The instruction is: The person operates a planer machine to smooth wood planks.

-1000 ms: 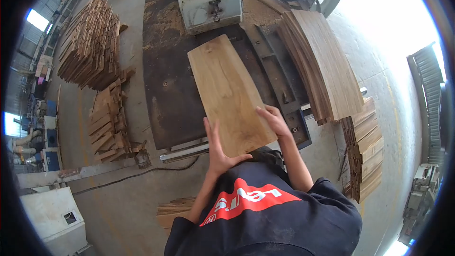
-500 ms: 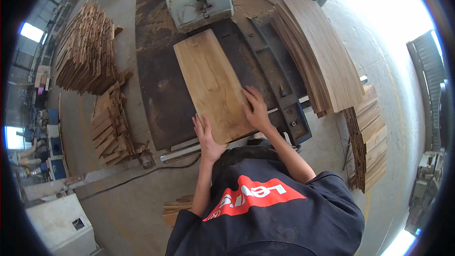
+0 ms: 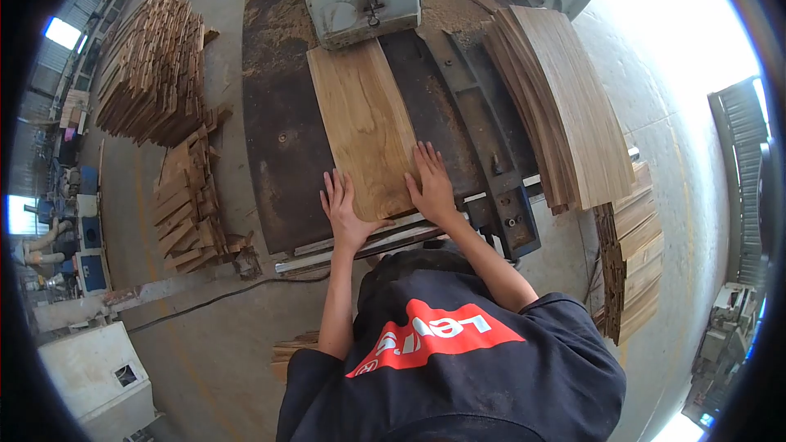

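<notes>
Fingers spread, the left hand (image 3: 347, 217) and right hand (image 3: 436, 194) flank the near end of the board (image 3: 366, 127); beyond them, it lies flat on the desk (image 3: 282, 176), reaching the machine (image 3: 348, 10).

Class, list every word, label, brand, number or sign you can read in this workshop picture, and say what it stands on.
"Levi's": on the red patch of the dark shirt, upside down and creased.
"®": beside it, small.
None legible on the board or the machine; the far background is too small and blurred to read.
</notes>
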{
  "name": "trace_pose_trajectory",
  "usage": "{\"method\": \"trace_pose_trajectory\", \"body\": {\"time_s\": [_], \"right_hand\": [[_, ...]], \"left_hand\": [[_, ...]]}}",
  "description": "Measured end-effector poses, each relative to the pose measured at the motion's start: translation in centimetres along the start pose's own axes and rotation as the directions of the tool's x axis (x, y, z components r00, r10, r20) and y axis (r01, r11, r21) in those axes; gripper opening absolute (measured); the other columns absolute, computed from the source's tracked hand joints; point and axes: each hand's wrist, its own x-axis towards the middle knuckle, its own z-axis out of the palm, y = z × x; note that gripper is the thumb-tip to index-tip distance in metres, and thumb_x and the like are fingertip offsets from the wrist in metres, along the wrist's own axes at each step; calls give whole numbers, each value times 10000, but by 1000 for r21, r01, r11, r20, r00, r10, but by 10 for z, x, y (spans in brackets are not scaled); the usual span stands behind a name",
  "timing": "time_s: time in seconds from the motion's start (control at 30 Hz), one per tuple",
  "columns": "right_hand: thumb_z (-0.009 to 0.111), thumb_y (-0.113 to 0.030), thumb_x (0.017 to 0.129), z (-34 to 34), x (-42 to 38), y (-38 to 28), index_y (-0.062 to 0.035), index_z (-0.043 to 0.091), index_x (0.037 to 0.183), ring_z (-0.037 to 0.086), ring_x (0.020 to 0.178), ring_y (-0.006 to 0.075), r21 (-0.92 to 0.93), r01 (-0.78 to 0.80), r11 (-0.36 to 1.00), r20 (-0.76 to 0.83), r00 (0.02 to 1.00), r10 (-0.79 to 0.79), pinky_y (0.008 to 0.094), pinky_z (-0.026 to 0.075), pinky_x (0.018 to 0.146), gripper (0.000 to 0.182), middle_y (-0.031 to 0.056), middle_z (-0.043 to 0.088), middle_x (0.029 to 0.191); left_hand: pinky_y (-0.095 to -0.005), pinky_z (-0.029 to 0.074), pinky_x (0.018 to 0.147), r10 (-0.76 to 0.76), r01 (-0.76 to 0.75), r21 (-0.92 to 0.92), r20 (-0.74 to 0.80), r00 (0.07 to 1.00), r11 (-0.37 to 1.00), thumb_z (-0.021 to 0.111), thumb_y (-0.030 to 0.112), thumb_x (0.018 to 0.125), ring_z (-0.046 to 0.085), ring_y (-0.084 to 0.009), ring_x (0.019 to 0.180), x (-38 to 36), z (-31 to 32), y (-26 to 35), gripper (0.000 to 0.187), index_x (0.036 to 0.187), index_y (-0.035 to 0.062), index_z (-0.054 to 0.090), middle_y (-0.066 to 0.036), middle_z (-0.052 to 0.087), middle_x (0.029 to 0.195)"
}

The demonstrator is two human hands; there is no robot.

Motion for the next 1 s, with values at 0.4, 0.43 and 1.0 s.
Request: {"method": "trace_pose_trajectory", "body": {"time_s": [0.4,0.43,1.0], "right_hand": [[672,-168,1032,19,34,5,62,525,1528,485,1527,466,-21,-33,999,-104,994,30,540,337,1311,566,327,535,1596],[675,-170,1030,19,35,5,61,526,1526,492,1522,467,-24,-33,999,-104,994,30,540,343,1308,566,326,538,1593],[668,-170,1027,43,94,15,30,593,1487,586,1445,438,-118,-25,993,-220,976,-1,516,433,1249,507,287,631,1512]], "left_hand": [[-599,167,1335,34,-34,7,-13,999,999,1014,691,466,263,-388,1675,22,1,-9,1519,1668,-28,428,-277,365,1751],[-599,170,1334,31,-31,9,-13,999,999,1013,693,464,265,-387,1675,23,1,-10,1519,1667,-28,430,-276,366,1751],[-565,196,1339,42,-42,23,-22,999,999,994,728,469,298,-366,1664,83,6,-30,1510,1654,-29,445,-275,377,1743]]}}
